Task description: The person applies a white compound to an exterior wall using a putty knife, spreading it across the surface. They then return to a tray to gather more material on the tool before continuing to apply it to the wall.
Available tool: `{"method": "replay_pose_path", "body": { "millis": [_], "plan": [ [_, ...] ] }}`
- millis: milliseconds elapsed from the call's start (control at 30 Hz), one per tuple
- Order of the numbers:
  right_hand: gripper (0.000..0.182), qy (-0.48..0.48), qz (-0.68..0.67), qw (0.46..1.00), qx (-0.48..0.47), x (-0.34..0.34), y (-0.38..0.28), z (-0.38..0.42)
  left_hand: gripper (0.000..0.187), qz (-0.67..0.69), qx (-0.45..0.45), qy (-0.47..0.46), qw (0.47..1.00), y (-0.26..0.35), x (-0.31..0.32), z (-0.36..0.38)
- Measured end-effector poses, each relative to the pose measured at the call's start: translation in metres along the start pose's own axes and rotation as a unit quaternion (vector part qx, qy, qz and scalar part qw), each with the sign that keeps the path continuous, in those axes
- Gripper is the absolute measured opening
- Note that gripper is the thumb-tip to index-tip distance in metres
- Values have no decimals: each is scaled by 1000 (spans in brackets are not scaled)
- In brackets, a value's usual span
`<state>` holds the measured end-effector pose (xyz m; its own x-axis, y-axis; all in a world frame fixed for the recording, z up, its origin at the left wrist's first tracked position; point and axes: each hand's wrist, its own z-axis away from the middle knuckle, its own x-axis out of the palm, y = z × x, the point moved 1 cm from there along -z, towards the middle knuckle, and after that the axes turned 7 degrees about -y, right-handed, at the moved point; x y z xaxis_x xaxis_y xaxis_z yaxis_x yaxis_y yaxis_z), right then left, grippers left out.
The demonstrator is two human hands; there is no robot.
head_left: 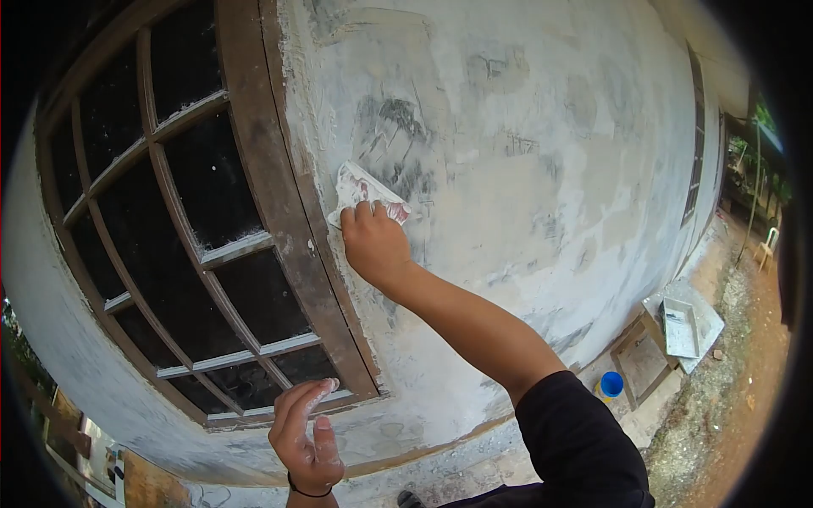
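My right hand (377, 245) is closed around a putty-smeared spreader (371, 186), whose blade lies against the wall (500, 195) just right of the window frame (254, 102). Around it the wall shows grey and whitish patches of filler, with dark scuffed marks beside the blade. Lower down, my left hand (305, 440) is raised in front of the window's bottom corner. Its fingers are bent but apart from the thumb, white residue coats the fingertips, and I see nothing in it. A dark band circles that wrist.
The wooden window has several dark panes with white-dusted crossbars. On the ground at right are a blue container (611, 384), a wooden frame (641, 364) and a white tray (680, 328) on a pale board. A chair (767, 245) stands farther off beside the dirt path (737, 406).
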<state>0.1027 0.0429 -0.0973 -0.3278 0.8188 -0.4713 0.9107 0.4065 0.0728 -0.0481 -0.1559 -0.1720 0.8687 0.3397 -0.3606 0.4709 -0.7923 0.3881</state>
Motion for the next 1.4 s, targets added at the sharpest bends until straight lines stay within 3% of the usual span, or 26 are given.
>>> {"method": "replay_pose_path", "body": {
  "millis": [167,233,400,467,500,567,633,700,800,900,933,1000,1067,1100,1400],
  "plan": [
    [14,-47,-199,979,19,-41,1,33,33,-66,-14,-23,997,25,-3,15],
    [17,57,-201,978,-2,-61,26,24,33,-82,-20,-25,996,29,-8,22],
    [18,153,-31,987,-30,-81,81,-39,29,-75,-92,23,993,41,-12,28],
    [15,203,94,964,-145,-63,90,-50,29,-76,-91,21,993,45,-10,29],
    [15,201,93,964,-145,-49,89,-44,29,-73,-90,17,993,46,-9,30],
    [12,87,159,965,-190,-17,80,-24,28,-72,-92,10,993,45,-5,30],
    [13,65,178,957,-220,2,72,3,28,-69,-94,2,993,45,-2,28],
    [13,0,141,962,-233,13,64,33,28,-66,-90,-20,994,46,1,26],
    [12,-4,129,948,-292,18,57,74,27,-52,-88,-26,994,47,1,24],
    [10,36,47,955,-291,-8,56,86,27,-52,-78,-44,995,45,-2,26],
    [10,-36,-5,970,-241,-23,57,77,27,-51,-77,-41,995,44,-4,25],
    [12,-79,-17,987,-140,-46,66,38,28,-55,-89,-39,994,42,-10,27],
    [19,-61,-31,990,-120,-55,84,-10,28,-60,-89,-30,994,43,-16,29],
    [30,-144,2,984,-100,-68,89,-34,28,-65,-88,-23,994,43,-19,30],
    [30,53,99,990,-79,-109,118,-119,32,-93,-60,5,994,54,-31,34]
  ]
}}
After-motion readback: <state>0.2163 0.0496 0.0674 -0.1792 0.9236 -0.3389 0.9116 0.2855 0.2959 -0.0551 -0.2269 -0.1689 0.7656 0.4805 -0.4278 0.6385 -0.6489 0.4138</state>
